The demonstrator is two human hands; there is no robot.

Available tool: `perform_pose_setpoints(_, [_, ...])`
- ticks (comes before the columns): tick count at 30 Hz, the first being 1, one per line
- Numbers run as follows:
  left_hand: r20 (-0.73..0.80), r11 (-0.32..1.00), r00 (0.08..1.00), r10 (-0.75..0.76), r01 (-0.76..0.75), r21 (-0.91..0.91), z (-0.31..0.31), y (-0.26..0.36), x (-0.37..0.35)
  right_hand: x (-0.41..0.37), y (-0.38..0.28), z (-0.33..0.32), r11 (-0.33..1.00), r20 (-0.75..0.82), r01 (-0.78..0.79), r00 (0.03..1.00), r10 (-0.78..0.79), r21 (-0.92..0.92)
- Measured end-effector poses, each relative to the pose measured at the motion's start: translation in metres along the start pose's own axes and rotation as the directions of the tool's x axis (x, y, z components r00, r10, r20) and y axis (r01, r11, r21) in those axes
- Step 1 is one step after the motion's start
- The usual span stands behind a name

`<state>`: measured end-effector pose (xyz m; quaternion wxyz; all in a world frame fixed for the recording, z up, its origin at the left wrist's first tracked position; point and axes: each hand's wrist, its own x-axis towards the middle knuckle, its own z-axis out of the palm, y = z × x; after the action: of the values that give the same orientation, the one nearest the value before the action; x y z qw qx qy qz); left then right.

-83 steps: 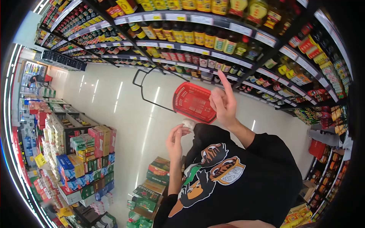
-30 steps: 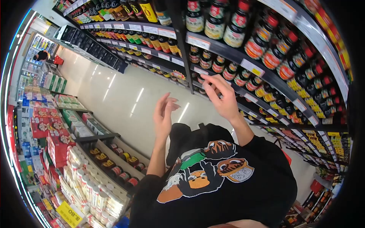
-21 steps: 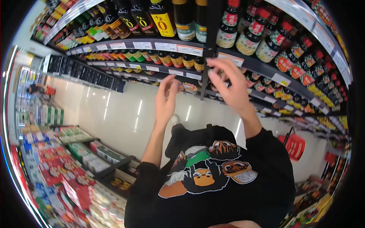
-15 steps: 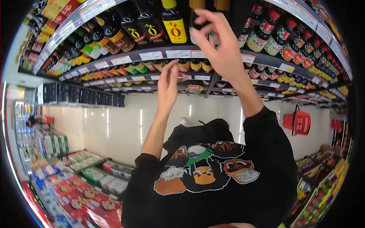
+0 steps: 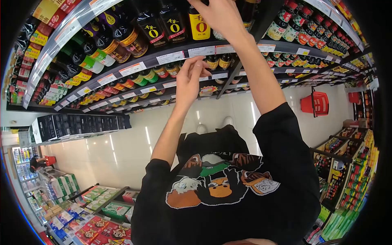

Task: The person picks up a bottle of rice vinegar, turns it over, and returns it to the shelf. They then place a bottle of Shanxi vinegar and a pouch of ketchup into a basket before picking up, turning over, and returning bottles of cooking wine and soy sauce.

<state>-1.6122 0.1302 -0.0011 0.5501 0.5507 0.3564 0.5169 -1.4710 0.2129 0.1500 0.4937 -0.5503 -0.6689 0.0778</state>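
My right hand (image 5: pixel 220 18) reaches up to the shelf, beside the neck of a dark bottle with a yellow label (image 5: pixel 200 27). Its fingers run past the top edge of the view, so their grip is hidden. Dark bottles with black labels (image 5: pixel 174 27) stand just left of the yellow-labelled one. My left hand (image 5: pixel 190 75) hangs below the shelf's price-tag strip (image 5: pixel 169 57), in front of small bottles on the lower shelf (image 5: pixel 224 61). Its fingers are loosely bent, with nothing between them.
Red-capped bottles (image 5: pixel 281 24) line the shelf on the right, beyond a dark upright divider. A red shopping basket (image 5: pixel 316 103) is on the floor to the right. Boxed goods (image 5: pixel 98 232) are stacked at lower left, and a person (image 5: pixel 36 164) is far off at left.
My right hand has moved up and left to the yellow-labelled bottle. My left hand has shifted slightly right. The whole view has turned, with the shelves at left now nearer.
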Motion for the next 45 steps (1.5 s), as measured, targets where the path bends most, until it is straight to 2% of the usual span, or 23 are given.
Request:
perform_pose_setpoints(2, [0.009, 1.0, 1.0, 0.012, -0.011, -0.008, -0.002, -0.001, -0.001, 0.004, -0.011, -0.002, 0.977, 0.063, -0.102, 0.991, 0.116, -0.189])
perform_pose_setpoints(3, [0.026, 1.0, 1.0, 0.005, -0.005, -0.011, -0.004, -0.004, 0.0, 0.004, -0.009, 0.006, 0.967, -0.059, 0.014, 0.998, -0.03, -0.255])
perform_pose_setpoints(4, [0.042, 1.0, 0.999, -0.004, 0.005, -0.012, -0.005, -0.006, 0.0, 0.008, -0.006, 0.009, 0.965, -0.063, 0.016, 0.997, -0.033, -0.261])
perform_pose_setpoints(6, [0.075, 1.0, 0.997, -0.003, 0.004, -0.018, -0.006, -0.007, 0.0, 0.015, -0.004, 0.011, 0.967, -0.026, -0.082, 0.997, 0.078, -0.241])
perform_pose_setpoints(13, [0.197, 1.0, 0.98, -0.004, 0.009, -0.028, -0.01, 0.002, 0.013, 0.022, 0.009, 0.02, 0.949, -0.125, -0.007, 0.992, -0.034, -0.315])
perform_pose_setpoints(16, [0.219, 1.0, 0.976, 0.014, -0.011, -0.013, -0.013, 0.002, 0.018, 0.022, 0.005, 0.019, 0.946, -0.114, -0.074, 0.993, 0.04, -0.315])
perform_pose_setpoints(24, [0.191, 1.0, 0.982, -0.007, 0.006, 0.006, -0.016, -0.002, 0.014, 0.018, 0.006, 0.012, 0.961, -0.096, -0.048, 0.995, 0.022, -0.271])
perform_pose_setpoints(26, [0.17, 0.999, 0.985, 0.013, -0.005, -0.046, -0.016, -0.006, 0.012, 0.018, 0.001, 0.007, 0.966, -0.08, -0.044, 0.996, 0.025, -0.253])
perform_pose_setpoints(28, [0.181, 1.0, 0.983, 0.007, -0.006, -0.006, -0.019, -0.005, 0.011, 0.014, -0.006, 0.001, 0.981, -0.002, -0.106, 0.994, 0.107, -0.164])
perform_pose_setpoints(30, [0.179, 1.0, 0.984, -0.006, 0.001, 0.025, -0.019, -0.005, 0.01, 0.013, -0.005, -0.001, 0.977, 0.002, -0.124, 0.992, 0.126, -0.171])
perform_pose_setpoints(32, [0.189, 0.998, 0.982, -0.009, -0.003, 0.059, -0.023, -0.009, 0.01, 0.008, 0.001, 0.001, 0.989, -0.053, -0.025, 0.998, 0.018, -0.143])
perform_pose_setpoints(35, [0.136, 0.999, 0.99, -0.041, 0.038, 0.029, -0.025, -0.011, 0.005, 0.0, 0.0, -0.004, 0.999, -0.04, -0.032, 0.999, 0.031, -0.038])
perform_pose_setpoints(37, [0.09, 0.998, 0.996, 0.025, -0.03, 0.055, -0.027, -0.014, -0.001, -0.006, 0.0, -0.005, 0.999, -0.021, -0.049, 0.999, 0.05, 0.014])
perform_pose_setpoints(39, [0.088, 0.995, 0.995, 0.049, -0.056, 0.082, -0.032, -0.016, -0.005, -0.009, 0.001, -0.006, 0.997, -0.062, 0.02, 0.998, -0.016, 0.068])
perform_pose_setpoints(40, [0.085, 0.991, 0.994, 0.073, -0.082, 0.105, -0.034, -0.016, -0.008, -0.012, 0.003, -0.006, 0.997, -0.062, 0.021, 0.998, -0.017, 0.069])
perform_pose_setpoints(42, [0.097, 0.985, 0.992, 0.08, -0.093, 0.146, -0.042, -0.015, -0.012, -0.017, 0.002, -0.006, 0.983, -0.122, 0.18, 0.977, -0.176, 0.019])
perform_pose_setpoints(45, [0.086, 0.972, 0.991, 0.101, -0.117, 0.204, -0.045, -0.01, -0.021, -0.027, -0.014, -0.014, 0.981, -0.133, 0.184, 0.976, -0.175, 0.054])
